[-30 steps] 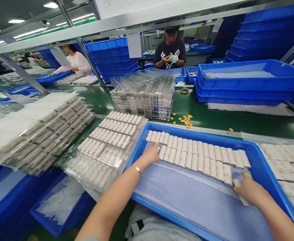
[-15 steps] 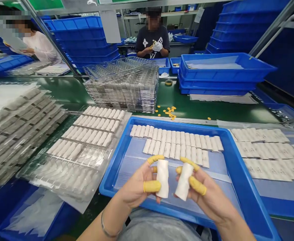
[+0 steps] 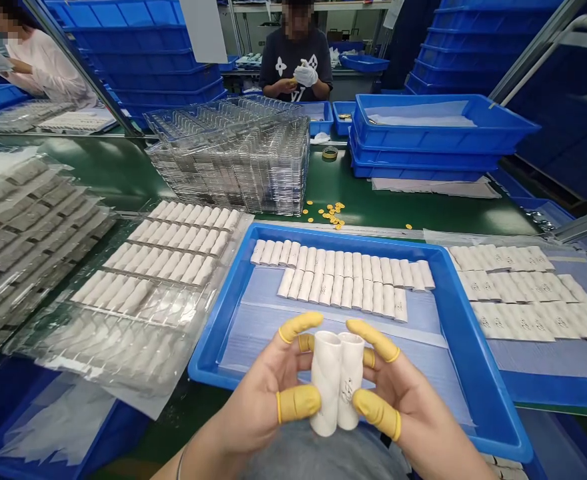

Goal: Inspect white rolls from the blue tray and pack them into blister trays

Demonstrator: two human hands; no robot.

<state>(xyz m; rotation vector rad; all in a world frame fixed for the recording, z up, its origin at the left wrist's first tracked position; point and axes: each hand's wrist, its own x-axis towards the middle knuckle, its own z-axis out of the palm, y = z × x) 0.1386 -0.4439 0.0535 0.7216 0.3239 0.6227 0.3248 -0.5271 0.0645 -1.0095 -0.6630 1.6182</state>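
Left hand has a plain tube pinched between a thumb and fingers in yellow covers, and the right hand pinches a marked tube the same way. Both white tubes stand nearly upright, side by side and seemingly touching, hollow ends up, in front of the person's grey clothing at the near edge of the blue tray. A dark print shows on the marked tube; any print on the other one is out of sight.

Behind the hands, two rows of similar tubes lie in the blue tray on a pale liner, the near row shorter than the far one. A clear plastic tray to the left, on the green tabletop, holds more tubes in its far rows.

As a judgement, the step in hand is a close look at a pair of tubes held together. From here, the next move calls for light, even thumb pressure and careful turning, so that neither smooth tube slips or knocks the other.
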